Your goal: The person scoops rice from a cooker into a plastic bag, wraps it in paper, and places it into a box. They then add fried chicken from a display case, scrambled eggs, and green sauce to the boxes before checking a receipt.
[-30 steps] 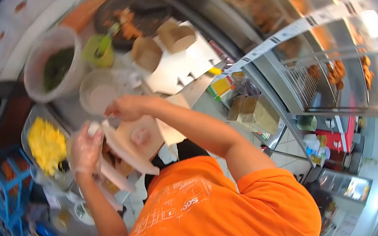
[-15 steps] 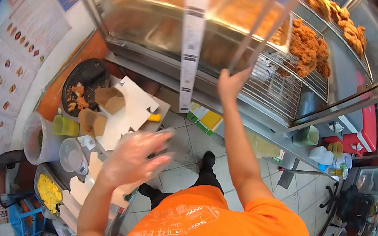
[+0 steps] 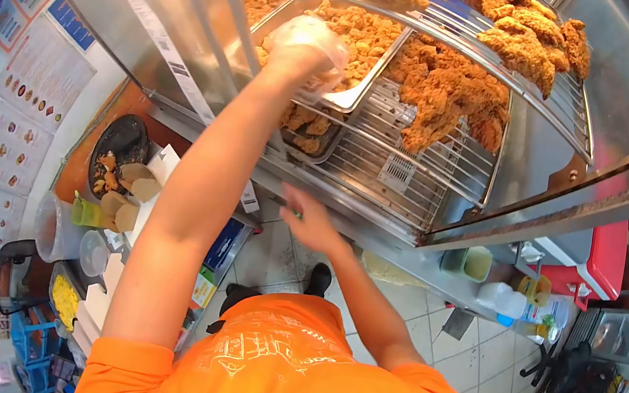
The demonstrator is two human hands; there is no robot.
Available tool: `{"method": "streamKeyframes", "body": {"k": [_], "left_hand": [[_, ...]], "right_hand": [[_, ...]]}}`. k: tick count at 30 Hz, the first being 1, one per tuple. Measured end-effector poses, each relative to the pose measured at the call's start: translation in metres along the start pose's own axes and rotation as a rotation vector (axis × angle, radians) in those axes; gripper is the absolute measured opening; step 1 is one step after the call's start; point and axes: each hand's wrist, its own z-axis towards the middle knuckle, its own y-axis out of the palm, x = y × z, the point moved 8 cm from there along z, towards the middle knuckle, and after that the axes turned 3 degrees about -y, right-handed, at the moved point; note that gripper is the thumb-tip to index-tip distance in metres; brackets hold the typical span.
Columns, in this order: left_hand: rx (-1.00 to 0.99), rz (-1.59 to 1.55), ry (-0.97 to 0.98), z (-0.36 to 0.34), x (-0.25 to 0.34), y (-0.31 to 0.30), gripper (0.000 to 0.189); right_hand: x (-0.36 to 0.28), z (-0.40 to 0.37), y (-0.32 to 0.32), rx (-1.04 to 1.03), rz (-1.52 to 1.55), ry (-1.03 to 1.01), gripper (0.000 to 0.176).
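Note:
My left hand [image 3: 306, 43], in a loose clear plastic glove, is inside the display cabinet over a metal tray [image 3: 361, 97] of small fried chicken pieces [image 3: 369, 34]. Its fingers are hidden by the glove and the back of the hand, so their grip does not show. My bare right hand [image 3: 309, 222] is low in front of the cabinet's bottom edge, fingers stretched and partly apart, slightly blurred, with no object visible in it. Larger fried chicken pieces [image 3: 450, 94] lie on the wire rack [image 3: 412, 150] right of the tray. A smaller dark tray [image 3: 330, 150] of chicken sits below.
More fried chicken [image 3: 520, 44] rests on an upper wire shelf [image 3: 441, 23]. The cabinet's sliding door frame [image 3: 233, 7] and a paper strip [image 3: 175, 63] are beside my left forearm. Cardboard boxes [image 3: 139, 185], a black pan [image 3: 122, 141] and plastic tubs [image 3: 63, 227] stand at left.
My right hand has let go of the cabinet door and dropped lower. The door has slid left, exposing the trays. My left hand has moved from above the boxes into the cabinet.

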Motion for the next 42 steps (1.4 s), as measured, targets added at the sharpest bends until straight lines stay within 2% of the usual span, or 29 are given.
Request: {"method": "streamKeyframes", "body": {"k": [2,3,5,6,7,9,11,13,17,19,20,21,22,23,24,25,26,27,29,30,31,33,35,37,38,39,40,41,42], "left_hand": [[-0.312,-0.287,-0.322,0.012,-0.024,0.027,0.062],[-0.310,-0.289,-0.335,0.013,-0.017,0.029,0.062],[-0.209,-0.078,-0.298,0.012,-0.003,0.029,0.071],[-0.141,-0.116,-0.232,0.015,-0.001,0.029,0.067],[-0.150,-0.112,-0.247,0.018,-0.006,0.033,0.067],[-0.159,0.024,0.034,0.022,0.008,0.035,0.047],[0.054,-0.161,-0.102,0.035,-0.011,0.047,0.043],[-0.173,-0.330,-0.223,0.027,-0.018,0.031,0.045],[-0.163,-0.393,-0.261,0.052,-0.029,0.044,0.049],[0.002,-0.309,-0.012,0.045,-0.014,0.032,0.048],[0.101,-0.381,-0.010,0.010,-0.006,-0.004,0.044],[0.200,-0.450,-0.008,-0.037,0.009,-0.043,0.040],[0.377,-0.413,0.170,-0.075,0.022,-0.058,0.037],[0.546,-0.369,0.352,-0.115,0.029,-0.071,0.033],[0.296,-0.623,0.423,-0.134,0.027,-0.065,0.034],[0.041,-0.872,0.486,-0.152,0.021,-0.058,0.037],[-0.132,-0.995,0.583,-0.173,0.008,-0.042,0.039],[-0.306,-1.116,0.679,-0.198,-0.009,-0.023,0.041],[-0.622,-1.344,0.420,-0.222,-0.068,0.015,0.042],[-0.587,-1.477,0.226,-0.227,-0.108,0.032,0.041],[-0.546,-1.603,0.030,-0.232,-0.147,0.051,0.041],[-0.349,-1.531,-0.085,-0.224,-0.235,0.079,0.040],[-0.098,-1.597,-0.374,-0.216,-0.332,0.117,0.040],[0.121,-1.821,-0.464,-0.203,-0.422,0.156,0.040],[0.126,-1.825,-0.445,-0.188,-0.461,0.179,0.040],[0.269,-1.814,-0.531,-0.178,-0.507,0.206,0.040],[0.408,-1.800,-0.619,-0.169,-0.544,0.224,0.039],[0.407,-1.818,-0.604,-0.154,-0.561,0.232,0.039],[0.487,-1.739,-0.628,-0.143,-0.580,0.235,0.042]], "right_hand": [[0.035,-0.036,0.001,-0.017,0.010,-0.005,0.055],[0.053,-0.052,0.002,-0.061,-0.005,0.048,0.054],[0.072,-0.074,0.002,-0.122,-0.014,0.094,0.052],[0.079,-0.084,0.003,-0.136,0.044,0.165,0.050],[0.088,-0.092,0.004,-0.152,0.101,0.238,0.048],[0.094,-0.095,0.002,-0.178,0.089,0.236,0.048],[0.094,-0.091,0.001,-0.218,0.071,0.221,0.047],[0.089,-0.084,-0.006,-0.202,0.034,0.221,0.046],[0.044,-0.065,-0.024,-0.207,-0.103,0.096,0.043],[0.013,-0.050,-0.029,-0.182,-0.037,0.005,0.038],[-0.002,-0.041,-0.026,-0.207,-0.034,-0.004,0.038],[-0.013,-0.029,-0.034,-0.085,-0.015,0.058,0.034],[-0.017,-0.016,-0.041,0.039,0.005,0.122,0.031],[-0.024,0.005,-0.042,0.078,-0.081,0.078,0.033],[-0.030,0.027,-0.045,0.118,-0.167,0.033,0.036],[0.040,0.044,-0.018,0.267,-0.283,-0.484,0.044],[-0.019,0.063,-0.035,0.276,-0.160,-0.269,0.044],[-0.082,0.078,-0.052,0.303,-0.033,-0.056,0.043],[-0.061,0.112,-0.041,0.338,-0.226,-0.038,0.033],[-0.055,0.118,-0.035,0.329,-0.230,-0.046,0.033],[-0.057,0.119,-0.035,0.398,-0.304,-0.112,0.029],[-0.062,0.120,-0.034,0.455,-0.392,-0.183,0.026],[-0.060,0.109,-0.034,0.568,-0.310,-0.204,0.025],[-0.061,0.097,-0.037,0.657,-0.382,-0.175,0.022],[-0.060,0.091,-0.038,0.713,-0.383,-0.168,0.022],[-0.059,0.082,-0.039,0.767,-0.391,-0.159,0.022],[-0.052,0.073,-0.040,0.820,-0.304,-0.065,0.023],[-0.044,0.064,-0.041,0.872,-0.215,0.027,0.024],[-0.042,0.060,-0.039,0.883,-0.233,0.022,0.024]]}}
